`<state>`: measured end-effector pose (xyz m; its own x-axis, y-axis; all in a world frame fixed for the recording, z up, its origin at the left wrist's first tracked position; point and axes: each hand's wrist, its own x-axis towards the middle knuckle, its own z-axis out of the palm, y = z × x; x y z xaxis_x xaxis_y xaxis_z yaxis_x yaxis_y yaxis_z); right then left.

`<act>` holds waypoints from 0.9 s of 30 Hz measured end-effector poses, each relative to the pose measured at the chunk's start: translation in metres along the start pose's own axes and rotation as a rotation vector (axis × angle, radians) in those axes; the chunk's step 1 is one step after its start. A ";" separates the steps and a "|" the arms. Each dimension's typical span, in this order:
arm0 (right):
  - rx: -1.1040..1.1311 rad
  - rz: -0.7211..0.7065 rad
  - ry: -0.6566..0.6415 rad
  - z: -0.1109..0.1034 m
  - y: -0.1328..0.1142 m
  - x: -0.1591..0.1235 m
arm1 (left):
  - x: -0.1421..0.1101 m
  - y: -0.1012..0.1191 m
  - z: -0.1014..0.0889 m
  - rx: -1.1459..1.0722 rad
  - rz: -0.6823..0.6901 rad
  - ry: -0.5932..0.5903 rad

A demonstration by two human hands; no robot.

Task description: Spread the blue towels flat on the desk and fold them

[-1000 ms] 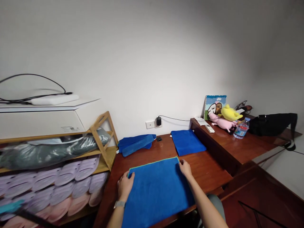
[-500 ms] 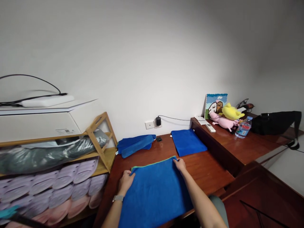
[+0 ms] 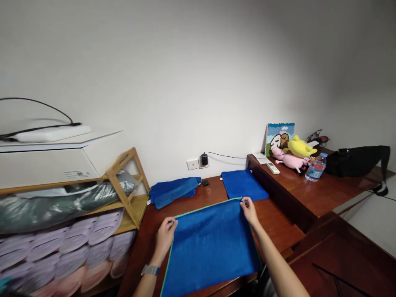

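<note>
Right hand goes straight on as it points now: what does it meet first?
Probably the flat blue cloth on the desk, just beyond the right hand. The hand's height is hard to judge, so it might pass above it.

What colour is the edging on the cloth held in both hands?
Light green edging, around the blue cloth; it shows in the head view.

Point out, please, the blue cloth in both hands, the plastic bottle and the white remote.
Held blue cloth (image 3: 213,243), head view: its middle.
Plastic bottle (image 3: 315,168), head view: its label.
White remote (image 3: 272,168), head view: its middle.
</note>
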<state>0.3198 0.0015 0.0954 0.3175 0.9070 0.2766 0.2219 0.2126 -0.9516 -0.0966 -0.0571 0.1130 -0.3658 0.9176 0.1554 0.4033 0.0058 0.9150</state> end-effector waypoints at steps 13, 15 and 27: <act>-0.705 -0.515 0.354 -0.131 -0.056 0.210 | 0.098 0.146 0.180 -0.277 0.322 -0.155; -0.900 -0.509 0.310 -0.104 -0.046 0.252 | 0.153 0.143 0.223 -0.247 0.294 -0.138; -1.187 -0.313 -0.123 -0.032 0.103 0.269 | 0.159 0.007 0.313 0.033 0.316 -0.169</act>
<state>0.4577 0.2561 0.0763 0.0258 0.9182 0.3953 0.9928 0.0228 -0.1179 0.1106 0.2134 0.0278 -0.0759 0.9290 0.3623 0.5019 -0.2784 0.8189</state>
